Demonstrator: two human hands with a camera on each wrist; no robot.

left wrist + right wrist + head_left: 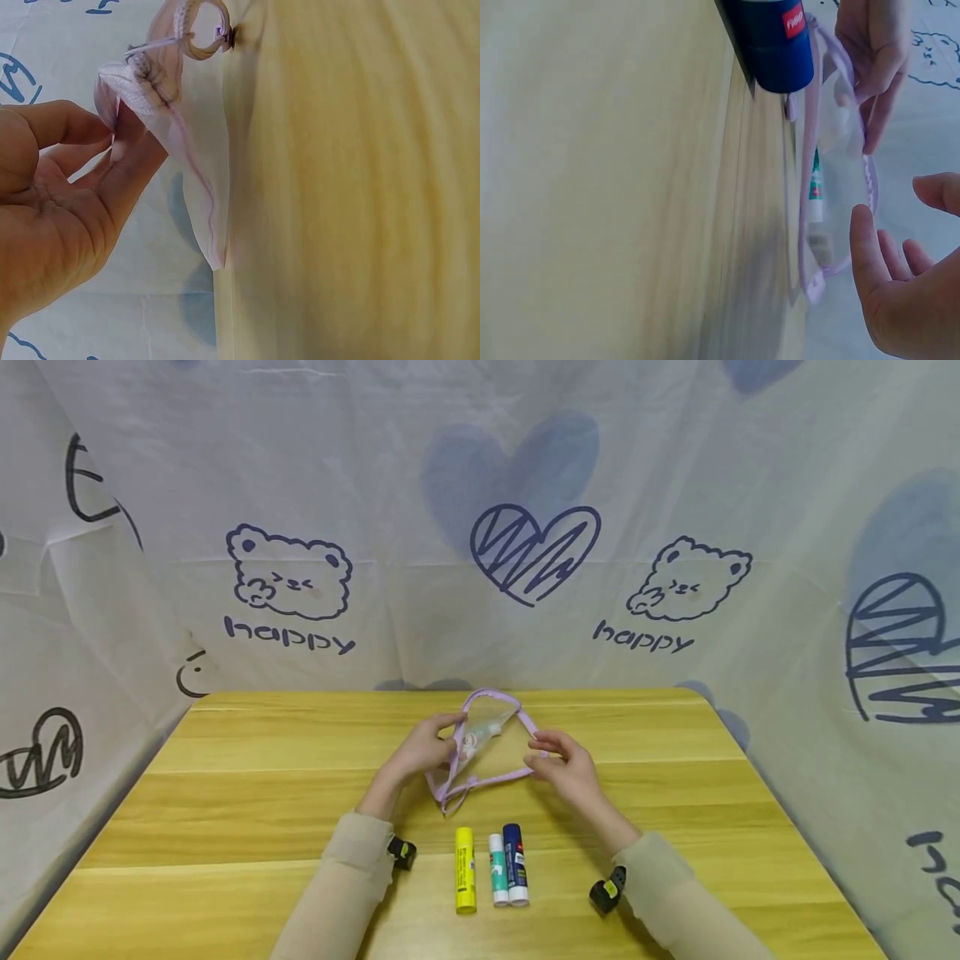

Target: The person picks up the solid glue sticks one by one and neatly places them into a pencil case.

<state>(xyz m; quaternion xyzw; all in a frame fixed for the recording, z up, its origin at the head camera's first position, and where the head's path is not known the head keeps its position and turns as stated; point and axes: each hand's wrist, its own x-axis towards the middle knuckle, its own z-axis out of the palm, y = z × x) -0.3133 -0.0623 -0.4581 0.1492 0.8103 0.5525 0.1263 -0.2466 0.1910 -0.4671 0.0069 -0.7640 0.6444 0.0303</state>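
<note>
A see-through zip pouch (pixel 493 699) with purple edging sits in the middle of the table, its mouth spread apart. Thumb and fingers of my left hand (pixel 426 748) pinch its left edge; the left wrist view shows the pouch's corner (pixel 135 82) between them. My right hand (pixel 570 770) is beside the pouch's right edge, thumb and fingers apart with nothing gripped. Whether a fingertip touches the edging I cannot tell. Through the clear side, the right wrist view shows a glue stick (pixel 815 187) with a green and white label lying inside.
Nearer me on the table (pixel 247 827) lie a yellow glue stick (pixel 465 872), a small white and teal glue stick (pixel 498 870) and a dark blue glue stick (pixel 515 864), the last two side by side. A printed cloth (pixel 405 593) hangs behind the table.
</note>
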